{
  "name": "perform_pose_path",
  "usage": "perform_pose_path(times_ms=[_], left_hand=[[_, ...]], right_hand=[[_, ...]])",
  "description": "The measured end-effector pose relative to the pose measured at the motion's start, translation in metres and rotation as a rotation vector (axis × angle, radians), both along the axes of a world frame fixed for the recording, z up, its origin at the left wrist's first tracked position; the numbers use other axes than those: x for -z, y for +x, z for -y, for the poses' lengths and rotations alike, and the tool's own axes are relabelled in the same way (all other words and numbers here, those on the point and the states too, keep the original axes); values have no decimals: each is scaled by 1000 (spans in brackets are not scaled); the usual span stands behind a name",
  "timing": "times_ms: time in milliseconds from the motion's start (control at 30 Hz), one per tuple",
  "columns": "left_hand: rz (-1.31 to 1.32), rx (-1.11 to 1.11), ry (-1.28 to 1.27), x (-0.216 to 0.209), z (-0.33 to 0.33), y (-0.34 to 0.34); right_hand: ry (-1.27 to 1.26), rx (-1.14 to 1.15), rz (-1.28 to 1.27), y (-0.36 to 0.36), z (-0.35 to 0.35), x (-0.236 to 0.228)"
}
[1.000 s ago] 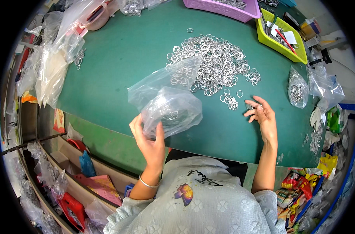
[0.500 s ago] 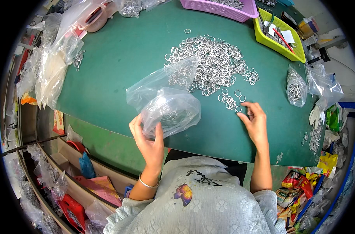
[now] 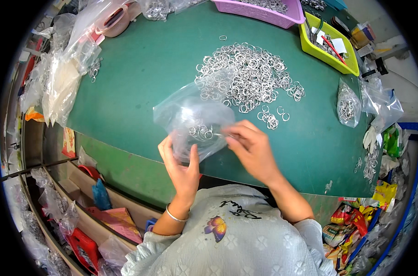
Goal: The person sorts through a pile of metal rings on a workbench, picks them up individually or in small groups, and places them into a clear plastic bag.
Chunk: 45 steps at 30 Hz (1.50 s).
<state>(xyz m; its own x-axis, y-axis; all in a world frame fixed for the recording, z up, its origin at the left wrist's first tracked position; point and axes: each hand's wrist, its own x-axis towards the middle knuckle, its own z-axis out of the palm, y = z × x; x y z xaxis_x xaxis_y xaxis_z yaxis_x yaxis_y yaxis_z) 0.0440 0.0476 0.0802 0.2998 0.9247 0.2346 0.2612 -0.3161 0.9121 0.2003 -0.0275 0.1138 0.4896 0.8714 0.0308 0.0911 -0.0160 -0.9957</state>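
My left hand (image 3: 181, 170) grips the near side of a clear plastic bag (image 3: 176, 112), thumb and fingers on either side of it. A few silver metal rings (image 3: 201, 132) show inside the bag. At the right edge of its opening is my right hand (image 3: 250, 147), fingers pinched together. A metal ring appears at the fingertips, smeared by motion. Beyond the bag lies a large heap of silver rings (image 3: 252, 76), partly behind the bag's clear film. A small cluster of rings (image 3: 269, 120) sits apart from the heap, nearer to me.
On the green table (image 3: 140, 60) stand a purple basket (image 3: 264, 14) and a yellow-green basket (image 3: 326, 54) with tools and rings. A filled clear bag (image 3: 348, 108) lies right. Plastic bags (image 3: 62, 83) and a pink bowl (image 3: 114, 23) are at left. Shelving (image 3: 94, 207) stands lower left.
My right hand has moved left from the small cluster to the bag's opening. One ring is gone from the cluster's near side. More rings show inside the bag, which my left hand keeps holding.
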Motion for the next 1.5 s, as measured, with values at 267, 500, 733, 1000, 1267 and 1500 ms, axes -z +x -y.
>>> perform_pose_path(times_ms=[267,500,733,1000,1267,1500], left_hand=[[6,-15,-36,2,4,-5],[-12,-16,-29,2,2,-3],[-36,-8,-27,2,2,-4],[-24,-10,-36,4,0,-6],[-35,-10,-20,4,-1,-5],[-26,-25,-9,4,-1,-7]], right_hand=[[-183,398,257,51,40,16],[-411,512,732,106,50,46],[-453,381,588,115,26,49],[-453,396,693,108,23,43],[-450,376,616,105,24,43],[-363,337,385,97,24,31]])
